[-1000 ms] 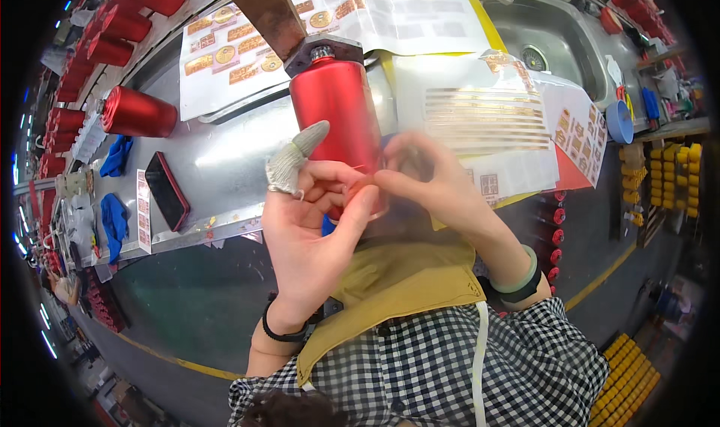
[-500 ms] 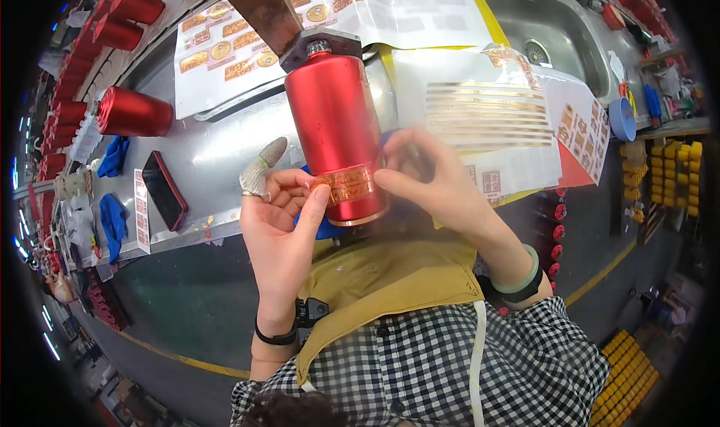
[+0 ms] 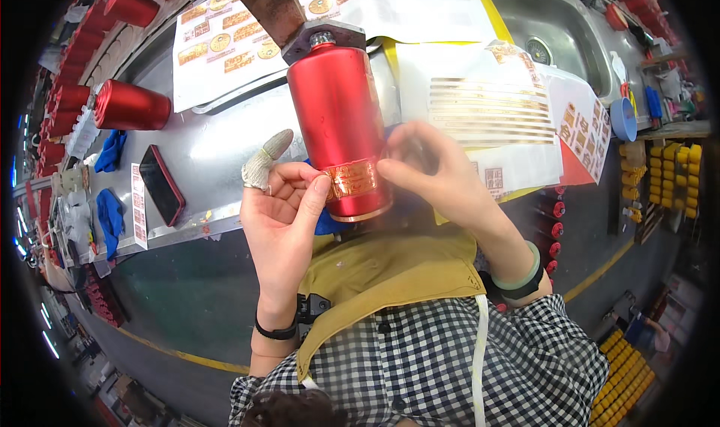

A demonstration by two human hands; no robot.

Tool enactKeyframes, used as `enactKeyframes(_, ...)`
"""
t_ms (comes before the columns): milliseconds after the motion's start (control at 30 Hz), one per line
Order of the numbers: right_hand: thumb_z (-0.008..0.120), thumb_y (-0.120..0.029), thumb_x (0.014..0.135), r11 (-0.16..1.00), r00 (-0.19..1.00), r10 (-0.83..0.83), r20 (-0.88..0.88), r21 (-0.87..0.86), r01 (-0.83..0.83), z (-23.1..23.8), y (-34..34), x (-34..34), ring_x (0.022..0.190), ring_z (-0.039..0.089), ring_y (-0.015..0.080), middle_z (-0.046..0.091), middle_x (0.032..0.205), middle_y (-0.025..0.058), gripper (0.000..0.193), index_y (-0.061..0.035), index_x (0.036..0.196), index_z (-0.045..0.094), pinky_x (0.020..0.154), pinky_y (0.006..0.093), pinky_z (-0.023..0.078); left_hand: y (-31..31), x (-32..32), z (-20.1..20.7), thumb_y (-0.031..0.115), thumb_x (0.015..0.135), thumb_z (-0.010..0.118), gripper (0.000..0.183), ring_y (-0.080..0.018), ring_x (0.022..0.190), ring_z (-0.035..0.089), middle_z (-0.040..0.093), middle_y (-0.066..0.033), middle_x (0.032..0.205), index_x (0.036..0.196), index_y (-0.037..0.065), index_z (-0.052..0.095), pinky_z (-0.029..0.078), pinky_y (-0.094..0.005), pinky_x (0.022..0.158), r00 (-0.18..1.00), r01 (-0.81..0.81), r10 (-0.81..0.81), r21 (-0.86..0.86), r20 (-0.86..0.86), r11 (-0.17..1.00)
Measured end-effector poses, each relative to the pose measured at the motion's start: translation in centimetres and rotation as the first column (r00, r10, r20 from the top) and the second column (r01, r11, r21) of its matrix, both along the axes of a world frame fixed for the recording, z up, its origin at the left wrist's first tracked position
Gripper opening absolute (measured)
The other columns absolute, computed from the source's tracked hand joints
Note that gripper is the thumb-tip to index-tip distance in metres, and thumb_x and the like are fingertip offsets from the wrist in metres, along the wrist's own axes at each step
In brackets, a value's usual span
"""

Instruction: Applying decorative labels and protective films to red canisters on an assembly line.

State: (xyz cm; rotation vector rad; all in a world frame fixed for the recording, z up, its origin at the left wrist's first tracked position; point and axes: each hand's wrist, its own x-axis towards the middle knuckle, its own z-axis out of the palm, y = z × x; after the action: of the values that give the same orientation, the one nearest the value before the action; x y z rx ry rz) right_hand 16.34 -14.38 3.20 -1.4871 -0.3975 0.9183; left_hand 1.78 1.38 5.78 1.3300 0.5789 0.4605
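Note:
A shiny red bottle (image 3: 334, 112) hangs at a tilt in front of me, its neck seated in a dark metal holder (image 3: 322, 31). Across its lower part lies a gold embossed label (image 3: 352, 179). My left hand (image 3: 281, 213) pinches the label's left end between thumb and forefinger, and a pale finger cover (image 3: 264, 160) sits on one raised finger. On the other side, my right hand (image 3: 442, 168) is bent in, its thumb at the label's right end against the bottle. The other right fingers curl beside the bottle and are partly blurred.
Gold label sheets (image 3: 225, 40) lie behind the bottle, and a sheet of gold strips (image 3: 491, 112) to the right. Leftward are a phone (image 3: 161, 183), blue cloths (image 3: 110, 221) and another red bottle (image 3: 133, 106). A metal sink (image 3: 555, 29) is at far right.
The bottle and both hands sit slightly higher and farther right in view. The label faces me more fully. Both hands keep their places at its ends.

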Motion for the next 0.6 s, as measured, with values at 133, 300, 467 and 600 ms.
enactKeyframes(133,0.079,-0.021,0.091,0.998,0.998,0.030,0.057,-0.053,-0.027,0.34,0.01,0.13,0.072,0.049,0.0024,0.058,0.085,-0.0028,0.031,-0.0014,0.107,0.062,0.065,0.0207,0.043,-0.07,-0.05,-0.05,-0.007,0.097,0.064,0.056,-0.0115,0.099,0.064,0.063,-0.0062,0.105,0.149,-0.003,0.044,0.058,-0.0286,0.091,1.000,-0.007,0.007,-0.004,0.003,1.000)
enactKeyframes(300,0.079,-0.020,0.091,0.998,0.997,0.034,0.067,-0.059,-0.030,0.57,0.14,0.00,0.072,0.049,0.0020,0.058,0.085,-0.0030,0.030,-0.0015,0.106,0.062,0.065,0.0206,0.043,-0.12,-0.06,0.01,-0.006,0.097,0.065,0.055,-0.0119,0.099,0.064,0.063,-0.0059,0.104,0.148,-0.002,0.045,0.057,-0.0290,0.091,1.000,-0.006,0.006,-0.011,0.013,1.000)
enactKeyframes(467,0.078,-0.020,0.092,0.999,1.000,0.013,0.028,-0.032,-0.012,0.42,0.12,0.00,0.072,0.049,0.0017,0.058,0.086,-0.0029,0.028,-0.0015,0.106,0.062,0.064,0.0205,0.043,-0.06,0.08,-0.05,-0.006,0.097,0.065,0.055,-0.0120,0.098,0.065,0.064,-0.0058,0.104,0.148,-0.002,0.046,0.058,-0.0294,0.091,1.000,-0.008,0.008,-0.007,0.014,1.000)
enactKeyframes(600,0.078,-0.020,0.092,1.000,0.999,0.010,0.035,-0.028,-0.009,0.21,0.14,0.11,0.072,0.049,0.0018,0.058,0.086,-0.0029,0.029,-0.0014,0.107,0.062,0.064,0.0205,0.043,-0.08,0.02,-0.17,-0.006,0.097,0.064,0.054,-0.0122,0.098,0.065,0.064,-0.0057,0.104,0.148,-0.002,0.046,0.060,-0.0313,0.091,1.000,-0.021,0.021,-0.003,-0.004,1.000)
